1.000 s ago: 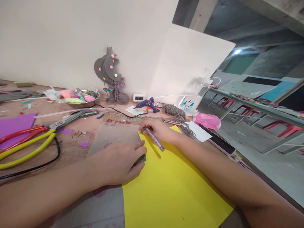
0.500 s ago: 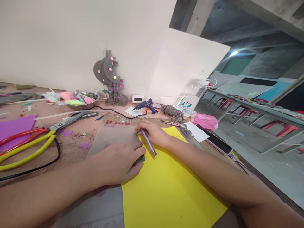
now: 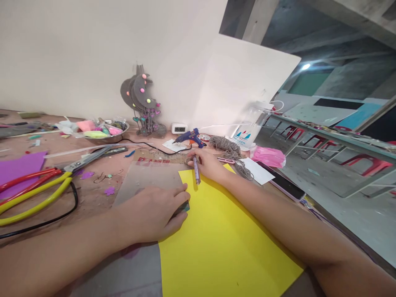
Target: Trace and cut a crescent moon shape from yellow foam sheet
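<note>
A yellow sheet point(image 3: 229, 235), perhaps foam or card, lies in front of me on a greyish mat point(image 3: 136, 264). My left hand point(image 3: 154, 212) rests over the sheet's left edge with its fingers curled round a small dark teal piece point(image 3: 185, 206), most of which the hand hides. Near the far edge of the sheet, my right hand point(image 3: 208, 164) grips a purple patterned pen point(image 3: 196, 171). The pen's back end slants toward me; its tip is hidden by the fingers.
To the left lie red-and-yellow-handled shears point(image 3: 58, 181) and a purple sheet point(image 3: 21, 169). Behind are a metal bowl point(image 3: 122, 134) of coloured bits, a blue glue gun point(image 3: 192, 137), a small clock point(image 3: 179, 128) and grey yarn point(image 3: 224, 145). A phone point(image 3: 284, 183) lies at right.
My right hand has moved slightly away and to the right with the pen, uncovering the sheet's far left corner. My left hand has stayed in place.
</note>
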Demonstrator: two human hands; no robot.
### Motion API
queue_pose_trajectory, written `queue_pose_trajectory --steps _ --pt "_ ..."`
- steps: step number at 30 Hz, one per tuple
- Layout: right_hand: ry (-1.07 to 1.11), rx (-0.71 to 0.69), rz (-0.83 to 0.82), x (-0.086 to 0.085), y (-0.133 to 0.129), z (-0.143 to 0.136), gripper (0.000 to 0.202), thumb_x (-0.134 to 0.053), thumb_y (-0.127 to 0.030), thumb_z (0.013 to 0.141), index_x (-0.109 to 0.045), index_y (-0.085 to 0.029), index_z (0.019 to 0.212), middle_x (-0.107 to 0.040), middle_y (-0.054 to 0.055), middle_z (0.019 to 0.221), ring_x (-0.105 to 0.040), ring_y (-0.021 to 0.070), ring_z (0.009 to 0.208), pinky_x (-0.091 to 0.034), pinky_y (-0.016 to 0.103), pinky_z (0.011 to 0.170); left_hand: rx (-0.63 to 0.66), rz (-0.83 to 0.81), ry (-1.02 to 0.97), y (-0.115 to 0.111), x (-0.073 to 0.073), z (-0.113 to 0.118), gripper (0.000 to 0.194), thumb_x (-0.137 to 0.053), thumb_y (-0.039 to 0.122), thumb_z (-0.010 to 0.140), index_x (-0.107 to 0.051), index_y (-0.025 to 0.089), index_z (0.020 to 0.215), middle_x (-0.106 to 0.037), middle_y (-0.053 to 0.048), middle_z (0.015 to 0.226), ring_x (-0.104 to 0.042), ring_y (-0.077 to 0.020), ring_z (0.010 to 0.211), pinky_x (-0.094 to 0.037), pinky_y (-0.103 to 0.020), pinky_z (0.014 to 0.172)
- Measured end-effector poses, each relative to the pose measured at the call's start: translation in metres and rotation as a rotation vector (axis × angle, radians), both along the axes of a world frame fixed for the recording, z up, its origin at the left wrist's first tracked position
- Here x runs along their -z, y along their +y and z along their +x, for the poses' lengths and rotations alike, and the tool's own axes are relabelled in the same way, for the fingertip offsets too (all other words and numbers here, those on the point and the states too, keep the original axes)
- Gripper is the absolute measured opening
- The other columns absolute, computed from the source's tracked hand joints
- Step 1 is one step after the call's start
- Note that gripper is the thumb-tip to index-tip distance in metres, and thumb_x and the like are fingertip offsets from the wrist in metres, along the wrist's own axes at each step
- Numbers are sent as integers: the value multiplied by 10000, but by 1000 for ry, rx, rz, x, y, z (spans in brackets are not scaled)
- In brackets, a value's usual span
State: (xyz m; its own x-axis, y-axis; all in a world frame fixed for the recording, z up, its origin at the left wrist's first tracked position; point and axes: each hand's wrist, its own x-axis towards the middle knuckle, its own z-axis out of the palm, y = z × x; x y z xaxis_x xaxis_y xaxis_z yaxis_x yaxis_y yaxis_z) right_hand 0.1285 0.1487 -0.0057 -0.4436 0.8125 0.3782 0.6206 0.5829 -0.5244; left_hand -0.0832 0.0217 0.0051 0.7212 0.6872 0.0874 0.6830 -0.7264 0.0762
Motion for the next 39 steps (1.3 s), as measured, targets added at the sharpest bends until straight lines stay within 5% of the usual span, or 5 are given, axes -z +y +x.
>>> queue_pose_trajectory --steps 6,9,15,20,39 --pt "447 -198 -469 -19 -16 -8 587 -249 -696 910 -560 -201 965 -676 93 952 -636 194 833 -521 354 749 -4 -17 7 1 -1 0 326 -406 342 947 -562 224 1208 -553 -87 1398 -713 -258 837 -569 -405 654" --pt "576 -409 -718 -14 -28 -21 543 -428 -692 866 -557 -204 1068 -656 115 1084 -630 205 1007 -507 382 896 -3 -17 4 1 -1 0 326 -398 342 949 -561 228 1207 -567 -79 1382 -710 -262 853 -571 -408 652" --pt "649 -379 -616 -1 -32 -26 467 -494 -614 875 -515 -232 1143 -565 87 1204 -573 188 1089 -489 365 947 -6 -5 6 1 0 0 332 -394 331 943 -573 220 1198 -579 -88 1367 -712 -260 788 -565 -421 621" --pt "441 -148 -222 -13 -25 -17 247 -399 -415 942 -521 -207 889 -501 -25 710 -501 121 666 -457 276 677 -6 -7 7 0 1 0 345 -381 341 948 -568 218 1210 -537 -79 1418 -714 -251 776 -564 -415 640" --pt "189 26 -147 -2 -24 -37 255 -564 -272 742 -357 -213 605 -375 -67 573 -333 94 544 -272 243 528 -23 -3 44 -1 0 2 338 -367 341 947 -568 217 1190 -542 -59 1416 -706 -250 823 -562 -388 616"
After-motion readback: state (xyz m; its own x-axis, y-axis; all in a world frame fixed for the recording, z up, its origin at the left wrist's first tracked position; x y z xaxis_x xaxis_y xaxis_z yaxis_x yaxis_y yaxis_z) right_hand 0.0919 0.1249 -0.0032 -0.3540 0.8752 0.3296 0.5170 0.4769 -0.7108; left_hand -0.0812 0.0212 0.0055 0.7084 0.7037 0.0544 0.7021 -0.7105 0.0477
